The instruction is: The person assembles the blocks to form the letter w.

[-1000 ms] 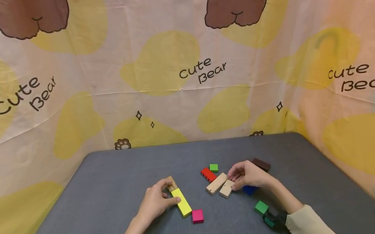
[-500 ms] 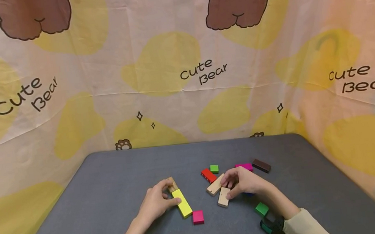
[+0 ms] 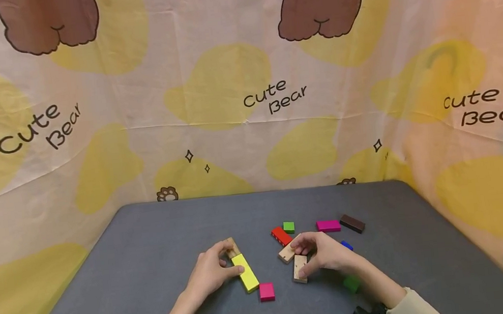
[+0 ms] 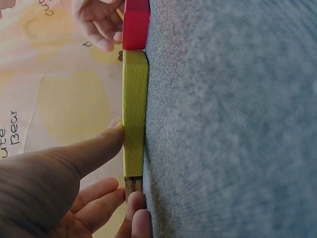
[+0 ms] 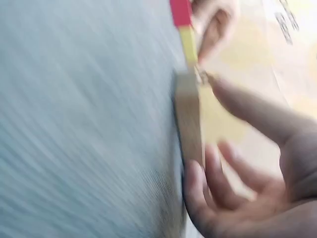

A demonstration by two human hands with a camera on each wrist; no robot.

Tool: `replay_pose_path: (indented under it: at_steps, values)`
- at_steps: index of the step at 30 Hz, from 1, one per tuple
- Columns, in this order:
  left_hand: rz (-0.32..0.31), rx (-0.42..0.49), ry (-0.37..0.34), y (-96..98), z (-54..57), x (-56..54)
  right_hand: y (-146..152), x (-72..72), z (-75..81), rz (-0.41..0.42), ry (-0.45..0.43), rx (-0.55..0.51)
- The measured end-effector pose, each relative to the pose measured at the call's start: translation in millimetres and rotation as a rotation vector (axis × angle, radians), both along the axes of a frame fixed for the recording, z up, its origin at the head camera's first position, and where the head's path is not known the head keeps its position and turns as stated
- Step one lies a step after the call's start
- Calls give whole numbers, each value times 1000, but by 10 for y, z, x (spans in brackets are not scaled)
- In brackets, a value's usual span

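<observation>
In the head view my left hand [image 3: 210, 269] holds a yellow block [image 3: 245, 273], thumb on its side, with fingers round a natural wood block [image 3: 231, 246] at its far end. A pink block [image 3: 267, 292] sits at the yellow block's near end. My right hand [image 3: 328, 252] grips a plain wooden block [image 3: 299, 269] between thumb and fingers, one at each end. Another wooden block [image 3: 287, 254] lies just behind it, partly under the right fingers. The right wrist view shows this gripped block [image 5: 189, 119] blurred, low at the table surface.
Behind the right hand lie a red block [image 3: 281, 236], a small green block [image 3: 288, 227], a magenta block [image 3: 328, 226] and a dark brown block [image 3: 352, 223]. A blue block [image 3: 346, 245] is mostly hidden. A green block [image 3: 351, 283] lies beneath the right forearm.
My right hand has moved left and nearer, turning the wooden block until it points almost straight toward me. The magenta block has come into sight. The left hand stays on its blocks.
</observation>
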State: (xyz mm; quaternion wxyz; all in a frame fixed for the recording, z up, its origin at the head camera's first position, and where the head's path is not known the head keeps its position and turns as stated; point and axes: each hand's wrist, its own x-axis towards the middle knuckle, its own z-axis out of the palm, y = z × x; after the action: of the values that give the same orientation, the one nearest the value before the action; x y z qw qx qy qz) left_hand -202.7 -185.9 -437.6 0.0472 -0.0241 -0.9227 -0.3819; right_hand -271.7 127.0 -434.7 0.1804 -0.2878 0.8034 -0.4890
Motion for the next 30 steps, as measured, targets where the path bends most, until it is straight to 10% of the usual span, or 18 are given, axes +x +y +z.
replay_pose_path:
  at_steps: [7,30]
  values:
    - [-4,-3,-4,15,19,-7,-63,209,-3,-174,-87,9]
    - [-8,3,20,5,-3,13,-301,255,-62,-235,-43,65]
